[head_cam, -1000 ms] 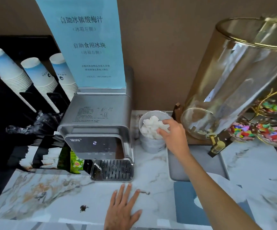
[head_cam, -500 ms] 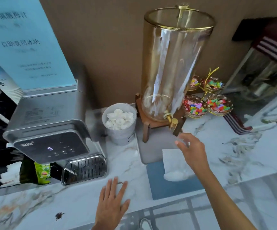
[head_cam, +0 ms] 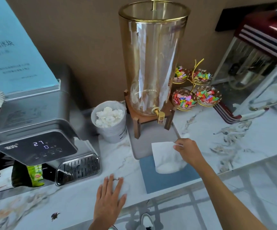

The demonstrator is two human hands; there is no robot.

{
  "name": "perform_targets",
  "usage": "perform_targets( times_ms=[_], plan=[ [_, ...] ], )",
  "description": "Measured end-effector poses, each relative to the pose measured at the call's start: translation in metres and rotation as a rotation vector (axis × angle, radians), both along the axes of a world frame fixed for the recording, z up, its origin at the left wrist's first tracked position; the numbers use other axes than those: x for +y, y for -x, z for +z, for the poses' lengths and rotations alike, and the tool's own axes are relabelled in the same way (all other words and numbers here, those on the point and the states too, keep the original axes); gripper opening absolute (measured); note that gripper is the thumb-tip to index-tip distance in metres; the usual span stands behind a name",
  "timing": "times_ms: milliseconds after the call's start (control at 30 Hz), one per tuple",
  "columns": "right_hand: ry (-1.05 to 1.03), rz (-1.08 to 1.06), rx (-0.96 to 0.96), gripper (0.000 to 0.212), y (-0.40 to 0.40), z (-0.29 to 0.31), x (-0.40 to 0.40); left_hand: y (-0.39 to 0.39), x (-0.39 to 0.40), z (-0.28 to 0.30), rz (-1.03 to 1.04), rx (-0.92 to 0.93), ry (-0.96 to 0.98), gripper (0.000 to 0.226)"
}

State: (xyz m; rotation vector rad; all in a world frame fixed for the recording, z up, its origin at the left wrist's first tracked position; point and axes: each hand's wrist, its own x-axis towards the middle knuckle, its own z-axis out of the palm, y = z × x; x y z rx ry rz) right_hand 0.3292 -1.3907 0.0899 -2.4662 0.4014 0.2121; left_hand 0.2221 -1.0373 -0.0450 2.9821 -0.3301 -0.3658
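Nearest, the left hand point(head_cam: 108, 196) lies flat on the marble tabletop point(head_cam: 225, 138), its fingers straight and slightly spread. Just beyond and to the right, the right hand point(head_cam: 188, 151) pinches the far right corner of a white paper napkin point(head_cam: 165, 155) between thumb and fingers. The napkin lies across a blue mat point(head_cam: 164, 181) and the front of a grey tray point(head_cam: 142, 143). Farther back stand a grey cup point(head_cam: 112, 131) of crumpled white paper and a tall glass drink dispenser point(head_cam: 152, 63) on a wooden stand point(head_cam: 137, 128).
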Motion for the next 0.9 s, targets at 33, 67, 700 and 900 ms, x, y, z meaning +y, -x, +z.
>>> perform_targets(
  times_ms=[33,67,700,900],
  plan=[
    [-0.040,0.008,-0.018,0.017,0.000,0.005,0.001,0.001,0.000,0.001,0.004,0.002,0.002,0.065],
    [-0.073,0.027,-0.038,0.018,-0.001,0.012,0.004,0.001,-0.001,0.002,0.008,0.003,0.004,0.064],
    [-0.711,0.434,-0.090,0.024,-0.025,0.103,0.124,0.027,0.007,0.026,0.155,0.005,-0.049,0.063],
    [-0.774,0.470,-0.071,0.026,-0.025,0.096,0.175,0.042,0.029,0.028,0.204,-0.024,-0.115,0.062]
  ],
)
